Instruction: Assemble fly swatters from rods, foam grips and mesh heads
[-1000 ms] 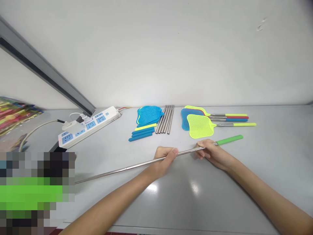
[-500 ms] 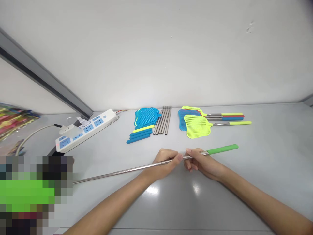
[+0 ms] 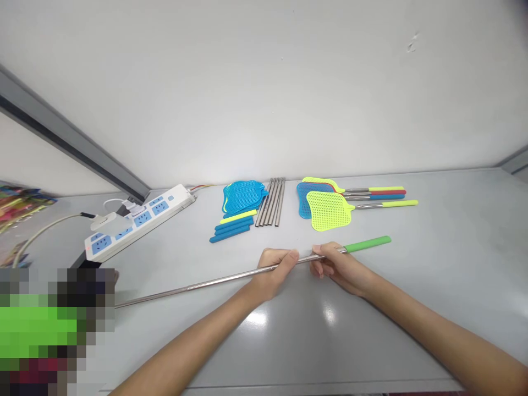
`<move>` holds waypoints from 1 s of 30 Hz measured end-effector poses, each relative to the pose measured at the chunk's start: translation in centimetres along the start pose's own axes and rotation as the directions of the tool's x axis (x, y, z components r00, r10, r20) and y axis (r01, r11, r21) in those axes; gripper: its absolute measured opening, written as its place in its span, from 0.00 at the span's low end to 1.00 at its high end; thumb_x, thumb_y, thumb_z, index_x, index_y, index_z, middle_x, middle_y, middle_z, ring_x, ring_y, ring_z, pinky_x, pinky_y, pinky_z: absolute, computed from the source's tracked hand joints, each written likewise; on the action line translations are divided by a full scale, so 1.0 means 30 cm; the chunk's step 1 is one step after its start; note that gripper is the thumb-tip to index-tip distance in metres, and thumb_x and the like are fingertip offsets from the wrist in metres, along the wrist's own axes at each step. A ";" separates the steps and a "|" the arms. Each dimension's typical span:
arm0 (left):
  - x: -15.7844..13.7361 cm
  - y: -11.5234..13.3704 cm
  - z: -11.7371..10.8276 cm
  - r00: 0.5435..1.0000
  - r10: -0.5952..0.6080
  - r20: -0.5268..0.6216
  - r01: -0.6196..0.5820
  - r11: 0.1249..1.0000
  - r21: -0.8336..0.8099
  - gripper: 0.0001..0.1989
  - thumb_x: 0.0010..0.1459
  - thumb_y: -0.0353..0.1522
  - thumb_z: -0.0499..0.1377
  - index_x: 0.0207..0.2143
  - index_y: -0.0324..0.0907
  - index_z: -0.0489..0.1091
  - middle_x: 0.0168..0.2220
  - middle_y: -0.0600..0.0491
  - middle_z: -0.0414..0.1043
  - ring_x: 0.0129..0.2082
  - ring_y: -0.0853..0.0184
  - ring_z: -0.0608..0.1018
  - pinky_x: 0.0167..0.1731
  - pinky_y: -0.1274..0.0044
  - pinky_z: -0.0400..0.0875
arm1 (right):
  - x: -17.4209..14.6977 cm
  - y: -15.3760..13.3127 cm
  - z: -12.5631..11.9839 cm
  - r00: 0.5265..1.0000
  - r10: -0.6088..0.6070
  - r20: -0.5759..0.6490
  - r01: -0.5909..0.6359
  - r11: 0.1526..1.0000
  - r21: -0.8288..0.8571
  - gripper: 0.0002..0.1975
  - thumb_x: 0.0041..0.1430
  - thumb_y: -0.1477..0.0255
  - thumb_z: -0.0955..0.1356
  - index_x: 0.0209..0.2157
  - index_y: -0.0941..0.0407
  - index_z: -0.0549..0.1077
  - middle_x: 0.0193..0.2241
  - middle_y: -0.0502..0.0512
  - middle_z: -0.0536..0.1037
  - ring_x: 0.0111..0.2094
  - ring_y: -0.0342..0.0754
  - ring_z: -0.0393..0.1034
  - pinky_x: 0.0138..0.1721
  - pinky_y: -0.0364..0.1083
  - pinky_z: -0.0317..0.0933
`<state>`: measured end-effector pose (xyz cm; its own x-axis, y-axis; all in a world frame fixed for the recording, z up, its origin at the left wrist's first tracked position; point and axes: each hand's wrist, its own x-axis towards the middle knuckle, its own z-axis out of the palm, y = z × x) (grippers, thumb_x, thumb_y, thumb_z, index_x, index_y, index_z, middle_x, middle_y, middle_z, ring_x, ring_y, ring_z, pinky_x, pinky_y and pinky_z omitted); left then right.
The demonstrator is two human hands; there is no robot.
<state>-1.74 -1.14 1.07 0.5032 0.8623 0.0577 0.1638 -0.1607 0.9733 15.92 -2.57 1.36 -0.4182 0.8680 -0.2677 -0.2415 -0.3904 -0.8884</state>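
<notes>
An extended telescopic fly swatter with a steel rod [image 3: 223, 279] and a green handle [image 3: 368, 243] slants across the front of the table. My left hand [image 3: 274, 270] is closed round the middle of the rod, thumb along the top. Just left of the green handle, my right hand [image 3: 336, 267] pinches the rod between thumb and fingers. A small stretch of bare rod shows between the hands. The rod's far end runs into a pixelated patch with bright green in it, so that end cannot be made out.
Behind my hands lie blue swatter heads [image 3: 245, 197], blue and yellow handle sleeves [image 3: 231, 228] and several steel rods [image 3: 270, 203]. Complete swatters [image 3: 330, 212] lie at the back right. A power strip [image 3: 140, 223] with plugs and cables stands at left; a wall [image 3: 264, 99] closes the back.
My left hand has slid a little left along the rod, widening the gap between the hands. The view has shifted slightly; my right hand keeps its pinch near the green handle.
</notes>
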 end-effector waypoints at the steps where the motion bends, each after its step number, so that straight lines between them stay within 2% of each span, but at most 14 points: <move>1: 0.000 0.001 0.000 1.000 0.002 -0.005 -0.002 1.000 -0.006 0.24 0.60 0.39 0.46 0.12 0.39 0.52 0.13 0.59 0.51 0.15 0.77 0.56 0.17 0.80 0.50 | -0.001 -0.001 -0.001 1.000 0.000 -0.004 0.000 1.000 -0.006 0.21 0.56 0.66 0.61 0.12 0.58 0.66 0.10 0.46 0.53 0.19 0.41 0.55 0.27 0.43 0.50; 11: 0.003 0.010 0.000 0.999 0.006 -0.054 -0.007 1.000 -0.015 0.25 0.59 0.40 0.46 0.12 0.39 0.50 0.14 0.59 0.45 0.15 0.77 0.54 0.17 0.79 0.47 | -0.004 -0.021 0.004 1.000 -0.005 -0.026 0.004 0.999 -0.036 0.21 0.55 0.65 0.61 0.12 0.58 0.66 0.10 0.46 0.52 0.19 0.42 0.53 0.27 0.43 0.51; 16: 0.002 0.014 -0.001 0.998 -0.009 -0.057 0.008 1.000 -0.012 0.25 0.59 0.40 0.47 0.12 0.39 0.50 0.13 0.59 0.45 0.15 0.77 0.53 0.17 0.79 0.46 | -0.004 -0.030 -0.006 1.000 0.011 -0.005 -0.012 0.999 -0.048 0.20 0.55 0.65 0.61 0.13 0.58 0.67 0.10 0.45 0.48 0.19 0.42 0.52 0.27 0.43 0.52; 24: -0.003 0.021 -0.003 0.997 -0.034 -0.066 0.036 0.999 0.026 0.25 0.59 0.41 0.46 0.12 0.39 0.51 0.13 0.59 0.46 0.16 0.76 0.53 0.17 0.79 0.47 | -0.007 -0.046 -0.023 1.000 0.003 -0.007 -0.004 0.993 -0.120 0.20 0.55 0.65 0.62 0.13 0.58 0.68 0.10 0.45 0.49 0.17 0.41 0.49 0.27 0.43 0.52; 30: -0.005 0.021 -0.008 0.994 -0.046 -0.099 0.050 0.998 0.032 0.26 0.58 0.43 0.46 0.12 0.39 0.49 0.13 0.59 0.45 0.16 0.76 0.53 0.17 0.78 0.47 | -0.006 -0.063 -0.050 0.999 -0.026 -0.045 0.018 0.986 -0.164 0.20 0.53 0.64 0.62 0.12 0.57 0.68 0.10 0.45 0.49 0.17 0.41 0.49 0.26 0.44 0.51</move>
<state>-1.93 -1.26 1.72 0.4084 0.9122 0.0341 0.2160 -0.1329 0.9673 17.77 -1.54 2.52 -0.3723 0.8907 -0.2609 -0.1022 -0.3188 -0.9423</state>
